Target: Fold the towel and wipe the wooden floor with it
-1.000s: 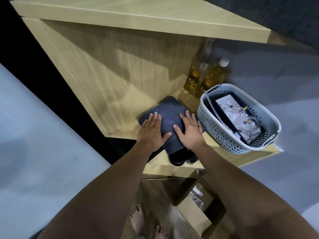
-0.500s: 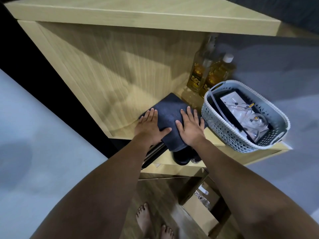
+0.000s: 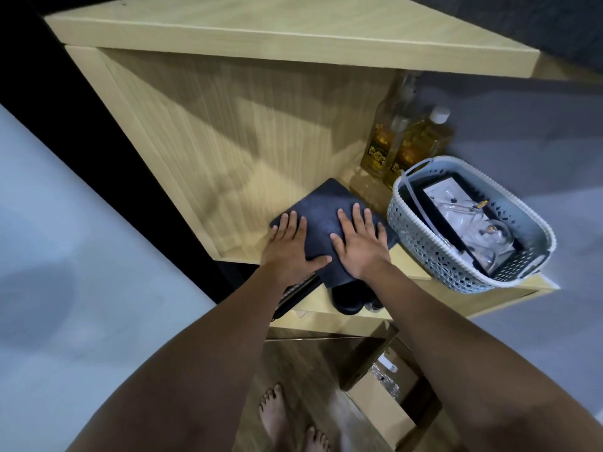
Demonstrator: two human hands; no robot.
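Towel [image 3: 326,210], dark and folded, lies on the shelf [image 3: 408,259] near its front edge, its near part overhanging that edge. My left hand [image 3: 290,246] and right hand [image 3: 359,243] press flat on it, fingers straight and spread; neither grip is closed on anything.

Risks, as judged: a pull toward me with flat palms alone may let the folds slide open, since nothing pinches the layers. The overhanging part could tip the towel off the front edge onto the floor [image 3: 293,370]. A sweep to the right may knock the basket [image 3: 424,243], which sits just beside the towel, with two bottles [image 3: 401,148] behind at the back.

Hidden: my palms cover the towel's near folds, so the layer count is unclear. Dark objects [image 3: 346,298] below the shelf cannot be identified. Basket contents are glary and unclear.
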